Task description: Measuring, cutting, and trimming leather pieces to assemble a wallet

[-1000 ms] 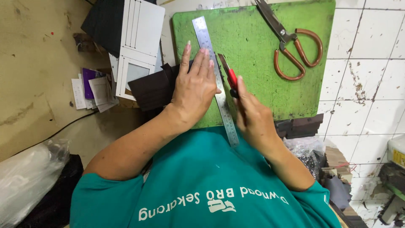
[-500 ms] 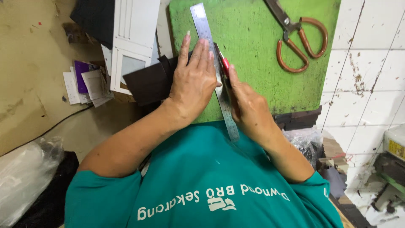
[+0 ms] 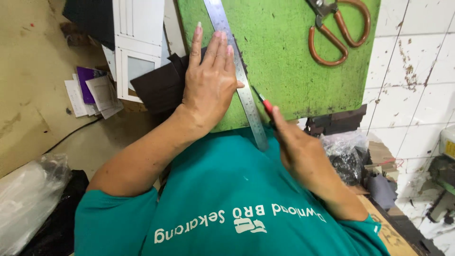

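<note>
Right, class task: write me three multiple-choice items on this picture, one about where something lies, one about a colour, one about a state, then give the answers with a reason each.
1. Where are the scissors?
A. at the mat's far right
B. under the left hand
C. on the white cards

2. What colour is the mat?
A. blue
B. green
C. grey

3. What is the left hand doing?
A. gripping the scissors
B. lifted clear of the mat
C. pressing flat beside the ruler

Answers:
1. A: the scissors lie on the mat's far right, apart from both hands.
2. B: the mat is bright green around the steel ruler.
3. C: its fingers lie flat on dark material against the ruler, while the right hand holds a red-handled knife at the ruler's other edge.
</note>
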